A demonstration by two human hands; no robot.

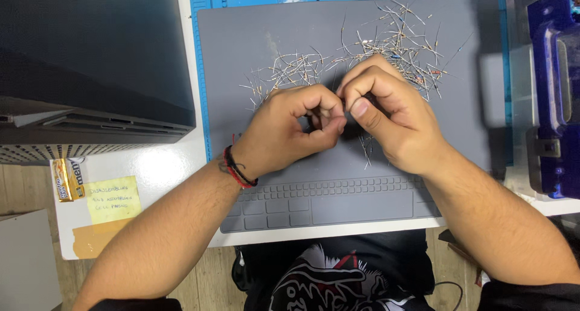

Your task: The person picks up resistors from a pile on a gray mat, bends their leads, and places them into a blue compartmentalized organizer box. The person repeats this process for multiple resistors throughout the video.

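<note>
Left hand [290,127], right hand [389,115] grips pinching wire lead [344,105]; grey mat [254,39], white table [163,166].

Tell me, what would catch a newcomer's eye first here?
Two bare hands meet at the middle of a grey mat: the left hand and right hand pinch something small between their fingers. Behind them lies a scattered heap of thin wire-legged parts. A dark box stands at the left.

You have a single view, from the camera on your head, looking almost straight down and close onto the grey rubber work mat [254,39] near the front edge of the white counter [163,166], your forearms entering from below.
</note>
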